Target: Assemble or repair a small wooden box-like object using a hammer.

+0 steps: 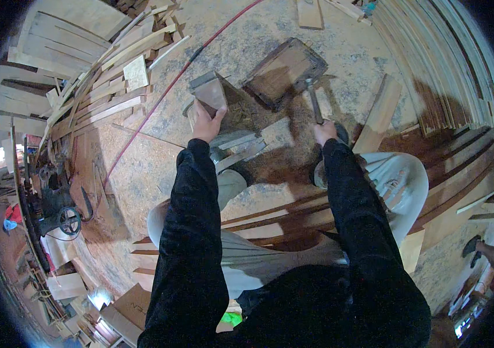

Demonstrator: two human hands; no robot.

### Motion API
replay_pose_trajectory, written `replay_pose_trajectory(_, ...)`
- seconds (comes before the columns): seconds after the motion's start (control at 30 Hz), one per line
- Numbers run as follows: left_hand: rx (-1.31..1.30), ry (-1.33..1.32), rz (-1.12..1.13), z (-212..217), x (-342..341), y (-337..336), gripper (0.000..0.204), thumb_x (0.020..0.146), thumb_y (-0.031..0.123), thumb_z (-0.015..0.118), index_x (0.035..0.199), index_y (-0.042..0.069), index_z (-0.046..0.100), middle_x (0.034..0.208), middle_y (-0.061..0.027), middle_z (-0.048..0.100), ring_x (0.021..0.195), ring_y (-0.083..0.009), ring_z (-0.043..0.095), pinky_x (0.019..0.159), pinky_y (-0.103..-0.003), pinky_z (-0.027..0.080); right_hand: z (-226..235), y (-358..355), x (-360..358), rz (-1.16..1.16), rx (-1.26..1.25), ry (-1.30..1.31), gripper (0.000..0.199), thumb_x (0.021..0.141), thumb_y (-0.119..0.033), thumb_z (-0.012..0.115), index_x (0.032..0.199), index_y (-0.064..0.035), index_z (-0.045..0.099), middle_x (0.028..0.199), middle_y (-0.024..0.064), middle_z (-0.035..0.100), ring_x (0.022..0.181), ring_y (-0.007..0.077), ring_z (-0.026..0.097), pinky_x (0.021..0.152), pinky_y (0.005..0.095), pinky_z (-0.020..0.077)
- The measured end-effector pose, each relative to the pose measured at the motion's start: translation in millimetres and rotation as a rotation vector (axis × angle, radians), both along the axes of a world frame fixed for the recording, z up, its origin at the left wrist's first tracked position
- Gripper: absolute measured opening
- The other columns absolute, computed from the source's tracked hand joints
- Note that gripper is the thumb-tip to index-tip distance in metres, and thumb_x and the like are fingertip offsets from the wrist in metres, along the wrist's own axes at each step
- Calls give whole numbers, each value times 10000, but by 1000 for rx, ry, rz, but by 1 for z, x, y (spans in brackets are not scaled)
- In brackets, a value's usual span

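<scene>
My left hand (pixel 205 123) is closed on the near edge of a small box-like wooden piece (pixel 210 93), thumb on its right side. The piece stands on the dusty floor. In my right hand (pixel 325 132) is a hammer (pixel 315 104), gripped by its handle, its head pointing away from me. Just beyond the hammer head lies a dark-edged rectangular wooden block or shallow box (pixel 285 66); I cannot tell whether they touch. Short wood offcuts (pixel 238 152) lie between my feet, close to my left wrist.
A red hose (pixel 168 87) crosses the floor at left, beside piled wood scraps (pixel 107 98). Long stacked boards (pixel 444 64) line the right side. A loose plank (pixel 379 113) lies right of my right hand. A machine with a handwheel (pixel 69 221) stands far left.
</scene>
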State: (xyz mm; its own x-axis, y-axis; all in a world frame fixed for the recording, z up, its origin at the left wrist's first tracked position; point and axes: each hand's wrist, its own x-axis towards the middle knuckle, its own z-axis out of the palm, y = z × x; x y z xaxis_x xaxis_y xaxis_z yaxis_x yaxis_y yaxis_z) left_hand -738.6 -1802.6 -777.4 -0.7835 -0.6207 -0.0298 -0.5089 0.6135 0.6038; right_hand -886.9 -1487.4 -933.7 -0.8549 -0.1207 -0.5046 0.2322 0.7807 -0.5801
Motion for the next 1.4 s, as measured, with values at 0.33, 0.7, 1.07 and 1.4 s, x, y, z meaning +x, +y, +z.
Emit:
replay_pose_trajectory(0.33, -116, -173, 213, 36, -9, 41, 1077, 677, 594, 637, 1363, -75, 145, 1322, -309, 334, 1208, -395, 392, 981, -413, 344, -5, 38, -2, 47, 393, 74, 372, 786, -338, 583, 948, -4, 612, 912, 196, 636, 876, 354, 605, 779, 422, 486)
replay_pose_trajectory(0.7, -189, -164, 242, 33, -7, 41, 1041, 671, 568, 648, 1356, -62, 182, 1303, -290, 376, 1147, -403, 455, 929, -429, 395, -12, 29, 3, 84, 334, -144, 813, 826, -318, 573, 1323, 131, 111, 1108, 264, 541, 983, 370, 550, 826, 437, 469)
replay_pose_trajectory(1.07, -98, -181, 252, 39, -11, 42, 1117, 620, 589, 675, 1363, -67, 160, 1314, -296, 370, 1172, -388, 443, 954, -412, 379, -19, 31, 5, -71, 259, -201, 782, 806, -329, 598, 1341, 65, 186, 1163, 234, 535, 1033, 341, 558, 880, 430, 460)
replay_pose_trajectory(1.4, -191, -211, 276, 35, -2, 34, 1067, 644, 560, 663, 1366, -54, 172, 1304, -278, 395, 1176, -370, 445, 951, -413, 381, -30, 22, 11, -6, 239, -197, 793, 792, -353, 617, 1321, 76, 210, 1116, 238, 558, 1010, 337, 573, 863, 430, 467)
